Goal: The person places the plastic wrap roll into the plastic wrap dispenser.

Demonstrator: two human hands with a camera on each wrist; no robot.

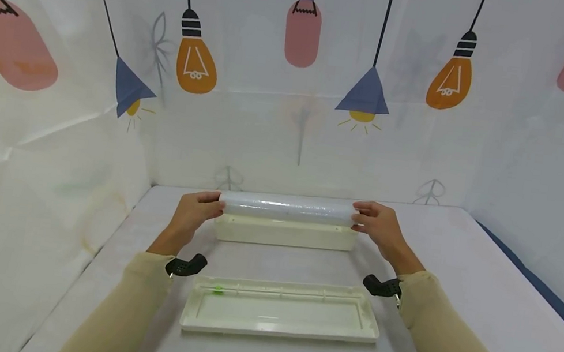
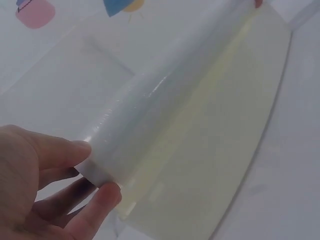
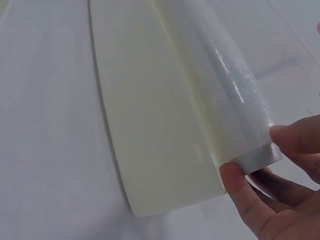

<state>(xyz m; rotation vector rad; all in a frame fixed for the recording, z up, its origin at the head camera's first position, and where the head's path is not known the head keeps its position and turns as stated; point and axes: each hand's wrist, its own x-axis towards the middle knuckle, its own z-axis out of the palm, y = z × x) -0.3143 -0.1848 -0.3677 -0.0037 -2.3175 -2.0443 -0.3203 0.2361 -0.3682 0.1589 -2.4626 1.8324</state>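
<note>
Head view: left hand (image 1: 193, 212) and right hand (image 1: 379, 225) each pinch one end of clear cling-film roll (image 1: 286, 207), held level just above long cream plastic dispenser base (image 1: 284, 235). Matching cream lid (image 1: 280, 315) lies open-side-up nearer person than base. Advice: keep roll parallel to base, lower both ends together, fingertips on core ends only.

At frame centre, the clear cling-film roll (image 1: 286, 207) sits over the long cream plastic box (image 1: 286, 234), between the left hand (image 1: 195, 212) and right hand (image 1: 380, 225). The shallow cream plastic lid (image 1: 280, 315) lies below, lower centre.
</note>
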